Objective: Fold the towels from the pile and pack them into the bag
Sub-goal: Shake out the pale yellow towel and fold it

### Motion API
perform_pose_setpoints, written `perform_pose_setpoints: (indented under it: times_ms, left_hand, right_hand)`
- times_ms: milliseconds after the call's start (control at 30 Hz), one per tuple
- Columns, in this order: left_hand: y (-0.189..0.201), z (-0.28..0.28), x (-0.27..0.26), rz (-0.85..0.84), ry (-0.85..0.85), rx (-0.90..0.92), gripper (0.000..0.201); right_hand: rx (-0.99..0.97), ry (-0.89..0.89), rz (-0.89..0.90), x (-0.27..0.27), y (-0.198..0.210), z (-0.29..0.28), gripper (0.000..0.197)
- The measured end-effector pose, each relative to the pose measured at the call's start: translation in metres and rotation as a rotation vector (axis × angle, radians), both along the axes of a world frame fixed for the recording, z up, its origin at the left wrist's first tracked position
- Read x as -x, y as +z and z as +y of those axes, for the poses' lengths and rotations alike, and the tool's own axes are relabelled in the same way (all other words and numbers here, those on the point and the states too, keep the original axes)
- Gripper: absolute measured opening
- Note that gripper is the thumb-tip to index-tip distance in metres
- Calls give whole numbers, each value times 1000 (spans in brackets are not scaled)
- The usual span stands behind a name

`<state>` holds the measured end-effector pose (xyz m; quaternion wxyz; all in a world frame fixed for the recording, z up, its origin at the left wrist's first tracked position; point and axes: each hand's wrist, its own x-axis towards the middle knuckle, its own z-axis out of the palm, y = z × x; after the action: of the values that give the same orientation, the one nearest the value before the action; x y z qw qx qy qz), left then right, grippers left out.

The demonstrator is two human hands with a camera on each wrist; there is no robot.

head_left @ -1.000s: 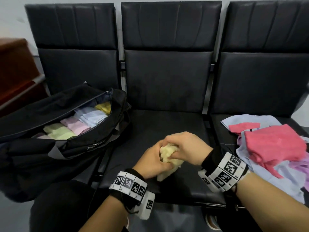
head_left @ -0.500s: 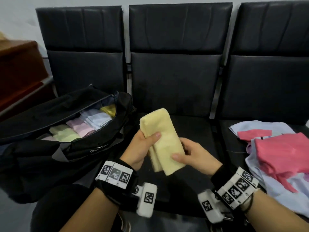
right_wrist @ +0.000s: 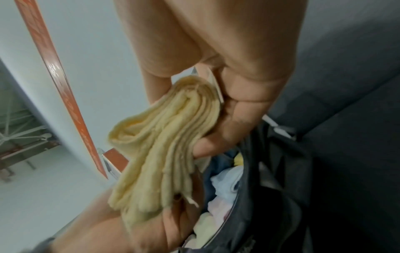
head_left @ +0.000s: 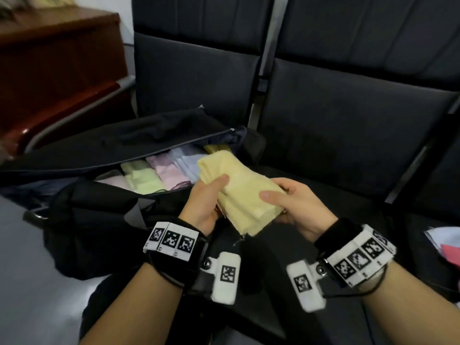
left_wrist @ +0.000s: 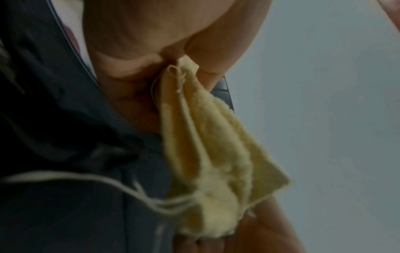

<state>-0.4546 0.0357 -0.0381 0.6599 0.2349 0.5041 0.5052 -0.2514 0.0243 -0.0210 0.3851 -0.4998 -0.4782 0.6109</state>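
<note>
Hands both grip one folded yellow towel, held in the air just right of the open black bag. Left hand clamps the towel's left edge, thumb on top. Right hand pinches the right side, thumb across the upper face, fingers beneath. Stacked fold layers show in the right wrist view. Bag sits on the left dark seat, unzipped; green, pink and pale blue folded towels line its inside. Loose towels lie at far right.
</note>
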Motion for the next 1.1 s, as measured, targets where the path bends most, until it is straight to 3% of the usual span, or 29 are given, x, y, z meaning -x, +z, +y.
perform_pose_setpoints:
  times_ms: [100, 200, 400, 500, 600, 733, 900, 1100]
  left_hand:
    - [-11, 23, 46, 18, 53, 140, 35]
    - [-19, 50, 93, -48, 79, 237, 37]
    - [-30, 105, 165, 55, 67, 252, 40]
    - [-44, 128, 184, 140, 234, 210, 43]
    - [-65, 145, 194, 339, 312, 180, 53]
    - [-96, 156, 196, 488, 170, 329, 43]
    - [-106, 164, 192, 576, 142, 282, 46]
    - [-97, 167, 186, 489, 167, 203, 40]
  right_hand:
    - [58, 12, 17, 54, -2, 40, 27]
    - [122, 32, 71, 107, -11, 75, 28]
    - [198, 23, 99, 190, -41, 129, 19]
    - [162, 31, 105, 217, -58, 145, 14]
    - [29, 60, -2, 228, -79, 154, 15]
    - [-126, 200, -424, 221, -105, 150, 28]
    - [-179, 162, -526, 212, -108, 151, 26]
    - [-332, 187, -638, 203, -107, 157, 35]
